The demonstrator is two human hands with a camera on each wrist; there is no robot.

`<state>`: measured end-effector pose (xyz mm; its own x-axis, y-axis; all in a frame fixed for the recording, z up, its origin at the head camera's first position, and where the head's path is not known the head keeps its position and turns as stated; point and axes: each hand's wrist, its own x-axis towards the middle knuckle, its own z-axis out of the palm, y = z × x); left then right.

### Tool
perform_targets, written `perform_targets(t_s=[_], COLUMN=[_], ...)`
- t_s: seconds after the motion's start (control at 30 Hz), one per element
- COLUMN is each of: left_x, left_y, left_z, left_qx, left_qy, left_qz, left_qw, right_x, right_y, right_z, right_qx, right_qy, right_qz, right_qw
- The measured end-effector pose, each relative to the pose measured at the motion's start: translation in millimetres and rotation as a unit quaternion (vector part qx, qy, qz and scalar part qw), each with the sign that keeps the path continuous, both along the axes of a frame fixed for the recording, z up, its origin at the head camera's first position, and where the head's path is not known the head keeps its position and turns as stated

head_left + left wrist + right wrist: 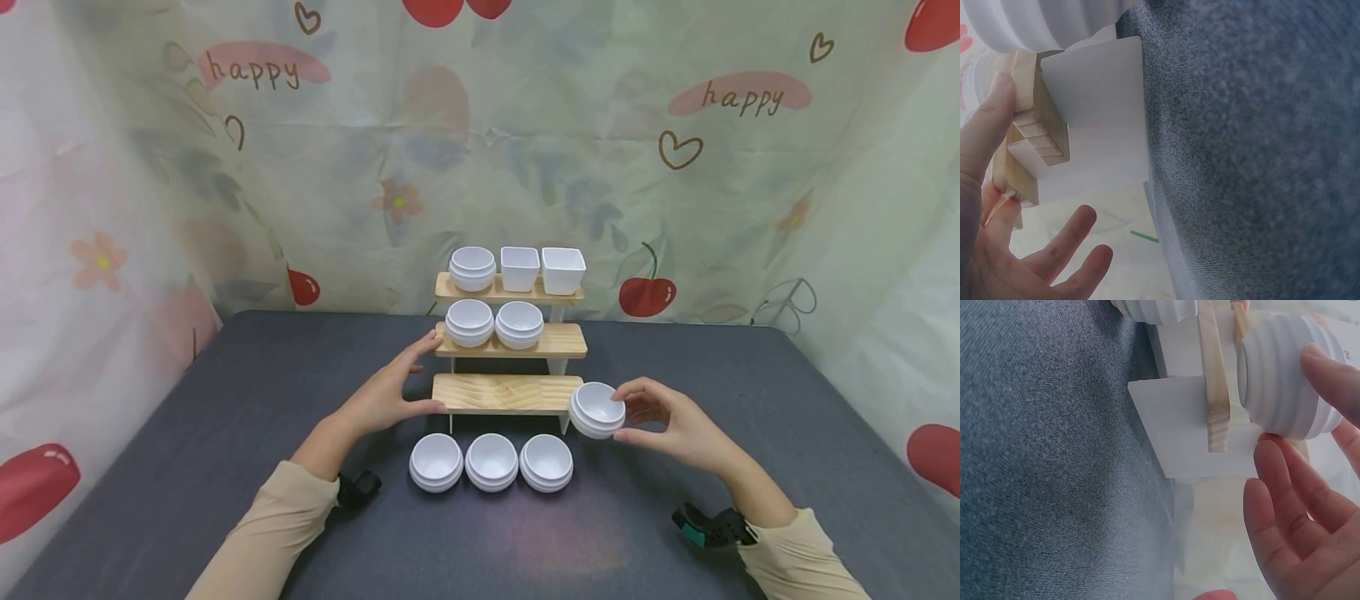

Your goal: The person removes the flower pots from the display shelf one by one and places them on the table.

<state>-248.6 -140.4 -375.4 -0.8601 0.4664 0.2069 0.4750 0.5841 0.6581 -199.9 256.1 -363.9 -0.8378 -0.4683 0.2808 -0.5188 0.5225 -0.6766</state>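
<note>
My right hand [678,425] pinches a round white ribbed bowl [597,408] between thumb and fingers, beside the right end of the bottom shelf. In the right wrist view the held bowl [1288,378] is tipped on its side, close to the shelf's wooden edge [1216,394]. At the three-tier display stand's left side, my left hand [382,392] spreads its fingers, with the thumb at the bottom board [506,393] and fingertips at the middle board [566,340]. In the left wrist view the thumb [991,125] rests against a board end, the other fingers spread apart.
Three round white bowls [491,462] stand in a row before the stand. Two round bowls [519,323] are on the middle tier. A round bowl [472,268] and two square cups [562,271] fill the top one. Behind hangs a printed cloth [525,183].
</note>
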Motion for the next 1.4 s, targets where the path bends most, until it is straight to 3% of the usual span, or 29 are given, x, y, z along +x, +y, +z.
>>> perform_targets(t_s=[1.4], left_x=[-0.9], left_y=[-0.7], left_z=[-1.3], left_qx=[-0.004], left_qy=[0.003], left_qz=[0.002], left_qw=[1.0000], right_x=[1.0], right_y=[10.3], right_z=[-10.8], right_qx=[-0.004], right_qy=[-0.027], right_qz=[0.041], right_qw=[0.999])
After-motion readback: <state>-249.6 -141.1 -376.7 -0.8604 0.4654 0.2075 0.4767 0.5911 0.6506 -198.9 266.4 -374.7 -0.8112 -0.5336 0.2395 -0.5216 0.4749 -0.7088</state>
